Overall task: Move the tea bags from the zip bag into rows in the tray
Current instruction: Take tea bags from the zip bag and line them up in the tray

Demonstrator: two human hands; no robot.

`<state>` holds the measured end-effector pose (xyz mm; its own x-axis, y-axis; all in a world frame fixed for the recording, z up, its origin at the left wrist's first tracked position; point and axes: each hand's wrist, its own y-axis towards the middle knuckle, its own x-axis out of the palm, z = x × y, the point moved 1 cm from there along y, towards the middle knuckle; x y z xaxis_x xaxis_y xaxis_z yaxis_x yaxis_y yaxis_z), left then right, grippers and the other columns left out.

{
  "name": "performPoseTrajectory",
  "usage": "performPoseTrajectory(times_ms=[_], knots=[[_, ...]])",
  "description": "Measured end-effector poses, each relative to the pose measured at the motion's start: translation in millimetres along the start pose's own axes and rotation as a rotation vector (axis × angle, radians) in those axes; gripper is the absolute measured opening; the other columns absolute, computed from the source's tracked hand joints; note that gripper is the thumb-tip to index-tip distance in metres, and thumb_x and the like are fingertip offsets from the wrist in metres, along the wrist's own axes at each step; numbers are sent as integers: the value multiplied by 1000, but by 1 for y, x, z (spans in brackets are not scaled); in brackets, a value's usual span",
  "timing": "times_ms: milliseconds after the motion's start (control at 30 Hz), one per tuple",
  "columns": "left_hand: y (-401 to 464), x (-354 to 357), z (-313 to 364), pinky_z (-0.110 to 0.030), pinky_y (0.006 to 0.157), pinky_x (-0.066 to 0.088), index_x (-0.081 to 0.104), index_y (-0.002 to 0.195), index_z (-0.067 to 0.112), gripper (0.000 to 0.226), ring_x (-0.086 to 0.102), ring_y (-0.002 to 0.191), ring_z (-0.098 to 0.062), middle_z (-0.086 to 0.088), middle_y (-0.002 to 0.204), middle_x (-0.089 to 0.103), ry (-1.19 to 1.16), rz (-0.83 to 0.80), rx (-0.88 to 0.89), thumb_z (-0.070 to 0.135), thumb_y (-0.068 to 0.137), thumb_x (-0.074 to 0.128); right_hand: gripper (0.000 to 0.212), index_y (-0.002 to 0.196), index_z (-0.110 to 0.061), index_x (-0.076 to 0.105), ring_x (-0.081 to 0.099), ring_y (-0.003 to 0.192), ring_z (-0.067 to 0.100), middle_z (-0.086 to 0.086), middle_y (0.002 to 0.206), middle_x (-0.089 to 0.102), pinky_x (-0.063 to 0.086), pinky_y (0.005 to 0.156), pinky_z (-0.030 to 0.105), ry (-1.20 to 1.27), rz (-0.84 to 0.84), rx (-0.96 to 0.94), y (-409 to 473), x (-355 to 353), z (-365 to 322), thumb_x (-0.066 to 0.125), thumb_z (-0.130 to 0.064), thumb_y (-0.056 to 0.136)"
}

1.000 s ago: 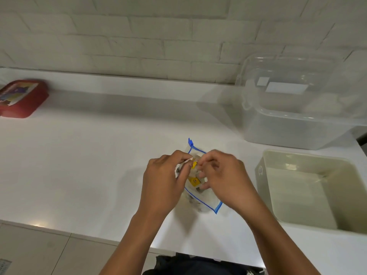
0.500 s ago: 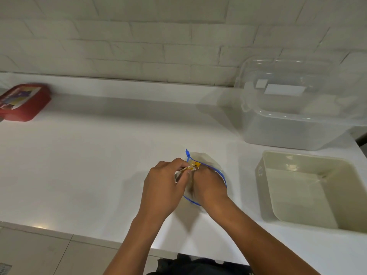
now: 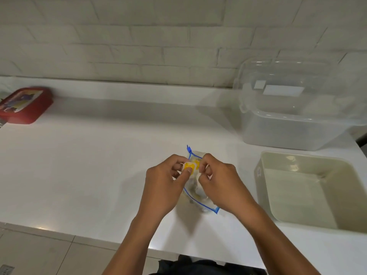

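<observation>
A clear zip bag (image 3: pixel 198 197) with a blue seal lies on the white counter (image 3: pixel 89 165), between my hands. My left hand (image 3: pixel 164 185) pinches a yellow tea bag (image 3: pixel 189 167) at the bag's mouth. My right hand (image 3: pixel 222 183) grips the other side of the opening, fingers curled on the plastic and the tea bag's edge. More tea bags show dimly inside the bag. The beige tray (image 3: pixel 309 191) stands to the right of my right hand, nothing inside it.
A large clear lidded tub (image 3: pixel 297 108) stands behind the tray against the brick wall. A red box (image 3: pixel 25 105) sits at the far left of the counter. The counter's front edge runs just below my forearms, tiled floor beyond.
My right hand has come out of the bag and now holds its opening. A yellow tea bag has risen to the mouth, pinched by my left hand.
</observation>
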<state>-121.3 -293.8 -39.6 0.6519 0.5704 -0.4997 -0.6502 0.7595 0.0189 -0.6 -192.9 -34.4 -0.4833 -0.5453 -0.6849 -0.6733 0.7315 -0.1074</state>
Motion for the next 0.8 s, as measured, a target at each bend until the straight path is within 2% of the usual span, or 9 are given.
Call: performPoseTrajectory(times_ms=[100,200,300,433,500,633,733,800], knots=[[1,-3,6,-9,64,46,67,92,38,15,67,72,-3,18,77,71,-85,-10,-43,27,87,76,23,84,-25,64,65,57,21,-4,73,60,44,43,26,302,-42,91,-2,-16,6,52,-7,90],[2,-6,11,-11,64,46,67,91,36,13,68,72,-6,10,77,73,-149,-12,-55,26,88,75,27,82,-17,73,62,57,18,1,74,66,44,43,27,557,-29,148,-4,-31,8,53,-3,93],[2,-7,19,-11,66,46,69,91,34,10,66,73,-6,11,77,72,-171,9,-36,26,89,74,31,87,-13,76,62,61,17,-1,74,70,43,44,29,665,-56,145,-4,-45,9,49,-1,95],[2,-6,26,-25,74,52,71,87,32,9,67,77,-13,9,84,73,-219,38,-22,24,90,73,39,93,-18,78,63,68,14,3,84,73,42,46,27,623,-96,46,-6,-58,11,47,6,92],[2,-5,32,-26,70,49,71,85,32,9,65,74,-11,8,83,73,-247,41,-16,25,91,73,40,93,-20,78,63,70,15,2,82,72,42,47,26,603,-76,-3,-6,-63,13,50,8,89],[2,4,46,-27,69,48,73,85,32,8,60,71,-8,8,80,72,-268,21,-11,27,92,71,20,86,-26,78,57,66,11,-7,72,66,43,55,18,546,-36,-115,-7,-78,21,71,-8,88],[4,17,58,-30,69,49,75,87,29,8,60,69,-10,8,78,71,-250,2,-12,25,93,70,11,81,-26,77,53,68,18,-4,77,66,43,66,19,428,25,-172,-6,-96,30,75,-17,86],[6,31,67,-30,68,50,75,88,28,8,61,69,-11,8,75,71,-236,-3,-20,25,93,69,10,80,-26,76,54,70,17,-5,80,64,43,69,18,396,54,-178,-7,-112,41,75,-18,85]])
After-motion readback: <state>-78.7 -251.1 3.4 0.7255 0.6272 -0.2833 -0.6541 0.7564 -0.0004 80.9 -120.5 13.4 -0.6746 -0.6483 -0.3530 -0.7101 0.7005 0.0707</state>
